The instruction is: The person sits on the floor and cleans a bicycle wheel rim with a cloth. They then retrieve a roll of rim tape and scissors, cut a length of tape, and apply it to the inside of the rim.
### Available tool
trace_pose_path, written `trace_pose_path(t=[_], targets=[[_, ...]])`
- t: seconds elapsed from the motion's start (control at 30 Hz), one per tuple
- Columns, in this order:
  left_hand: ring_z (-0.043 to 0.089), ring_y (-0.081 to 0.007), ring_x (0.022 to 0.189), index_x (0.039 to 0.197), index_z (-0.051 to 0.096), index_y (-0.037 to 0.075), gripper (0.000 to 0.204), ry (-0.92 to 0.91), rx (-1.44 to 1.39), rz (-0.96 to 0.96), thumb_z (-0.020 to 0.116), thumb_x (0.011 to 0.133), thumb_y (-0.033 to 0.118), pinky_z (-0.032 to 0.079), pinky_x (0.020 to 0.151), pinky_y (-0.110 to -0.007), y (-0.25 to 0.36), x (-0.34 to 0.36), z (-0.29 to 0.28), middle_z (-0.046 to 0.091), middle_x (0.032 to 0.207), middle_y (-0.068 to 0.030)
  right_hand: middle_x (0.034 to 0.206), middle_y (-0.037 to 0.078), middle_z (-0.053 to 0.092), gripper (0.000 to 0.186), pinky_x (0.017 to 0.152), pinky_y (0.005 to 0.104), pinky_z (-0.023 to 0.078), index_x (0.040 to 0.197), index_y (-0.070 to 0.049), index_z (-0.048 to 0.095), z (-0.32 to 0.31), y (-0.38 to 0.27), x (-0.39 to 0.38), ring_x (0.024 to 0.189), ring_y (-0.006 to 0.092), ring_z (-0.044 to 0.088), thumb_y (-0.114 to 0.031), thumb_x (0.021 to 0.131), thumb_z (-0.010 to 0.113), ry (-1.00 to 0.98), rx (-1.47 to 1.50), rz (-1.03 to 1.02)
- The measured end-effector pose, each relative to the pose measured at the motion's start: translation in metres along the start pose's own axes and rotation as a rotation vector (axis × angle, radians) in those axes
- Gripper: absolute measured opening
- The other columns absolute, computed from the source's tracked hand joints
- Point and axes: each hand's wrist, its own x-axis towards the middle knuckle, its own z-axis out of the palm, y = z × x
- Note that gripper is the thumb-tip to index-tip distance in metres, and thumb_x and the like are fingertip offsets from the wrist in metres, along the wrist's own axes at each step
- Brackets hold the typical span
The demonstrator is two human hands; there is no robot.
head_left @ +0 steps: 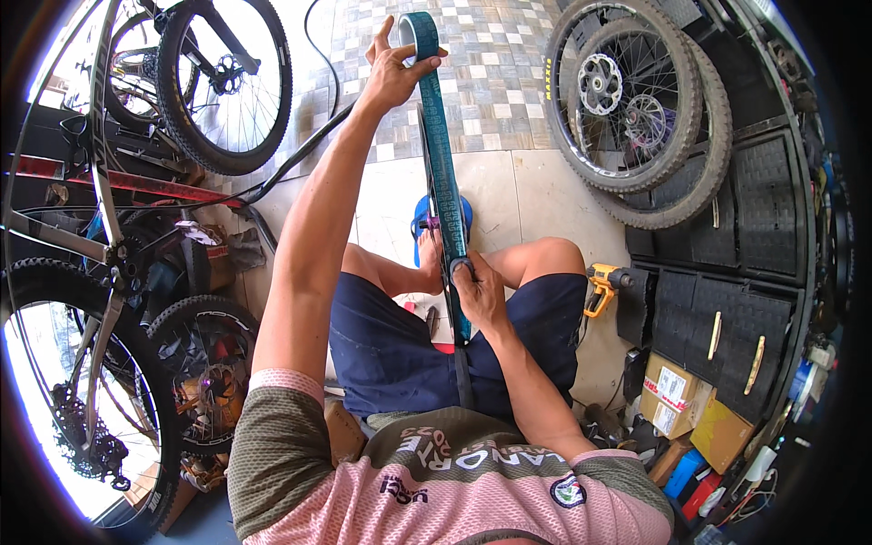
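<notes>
In front of me a bicycle wheel stands edge-on between my knees, its purple hub point(433, 222) showing beside the rim. A teal patterned strip of tape point(442, 173) runs along the rim toward me. My left hand point(397, 74), arm stretched out, grips the tape roll point(421, 27) at the far end, some fingers spread. My right hand point(480, 295) is closed round the near part of the rim, thumb on the tape. A small dark thing point(461, 265) shows at that thumb; I cannot tell its kind.
Bicycles point(104, 209) crowd the left side. At the upper right lie two wheels point(627, 100) with tyres. A yellow heat gun point(603, 289) rests right of my knee, near black drawers point(718, 318) and cardboard boxes point(668, 391). A blue slipper point(466, 213) is on my foot.
</notes>
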Motion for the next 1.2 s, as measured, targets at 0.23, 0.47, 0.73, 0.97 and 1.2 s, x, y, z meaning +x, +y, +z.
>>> trace_pose_path(t=[0.23,0.47,0.73,0.97,1.2], targets=[[0.007,-0.0462,0.159,0.118,0.085,0.034,0.028,-0.028,-0.026,-0.036,0.08,0.095,0.049,0.021,0.124,-0.067,-0.01,-0.004,0.011,0.011,0.177,-0.0238,0.067,0.015,0.06,0.03,0.056,0.0431,0.047,0.095,-0.005,0.06,0.004,-0.004,0.003,0.059,0.0329,0.064,-0.032,0.107,0.059,0.08,0.015,-0.081],[0.008,-0.0461,0.159,0.117,0.085,0.035,0.027,-0.056,0.043,-0.039,0.081,0.093,0.048,0.024,0.123,-0.066,-0.026,-0.01,0.022,0.011,0.176,-0.0247,0.068,0.017,0.059,0.029,0.056,0.0438,0.047,0.097,-0.004,0.06,0.003,-0.01,0.003,0.06,0.0359,0.064,-0.032,0.107,0.058,0.055,0.039,-0.066],[0.009,-0.0459,0.158,0.116,0.085,0.036,0.025,-0.085,0.016,-0.125,0.082,0.093,0.045,0.025,0.123,-0.064,-0.036,-0.021,0.036,0.014,0.176,-0.0238,0.069,0.02,0.059,0.031,0.057,0.0459,0.048,0.098,-0.003,0.06,0.001,-0.006,0.003,0.063,0.0404,0.066,-0.032,0.107,0.056,0.034,0.006,-0.067],[0.011,-0.0457,0.157,0.116,0.085,0.036,0.024,-0.108,0.053,-0.1,0.083,0.093,0.044,0.025,0.123,-0.064,-0.052,-0.025,0.038,0.014,0.176,-0.0231,0.069,0.02,0.059,0.03,0.058,0.0458,0.048,0.098,-0.003,0.06,0.003,-0.012,0.004,0.064,0.0416,0.066,-0.032,0.108,0.056,0.036,0.016,-0.057],[0.012,-0.0447,0.157,0.116,0.085,0.036,0.024,-0.099,0.031,-0.121,0.082,0.093,0.045,0.024,0.123,-0.064,-0.047,-0.029,0.036,0.018,0.175,-0.0232,0.071,0.021,0.061,0.031,0.059,0.0464,0.049,0.1,-0.003,0.06,0.002,-0.015,0.005,0.065,0.0419,0.066,-0.033,0.107,0.056,0.027,-0.016,-0.052]])
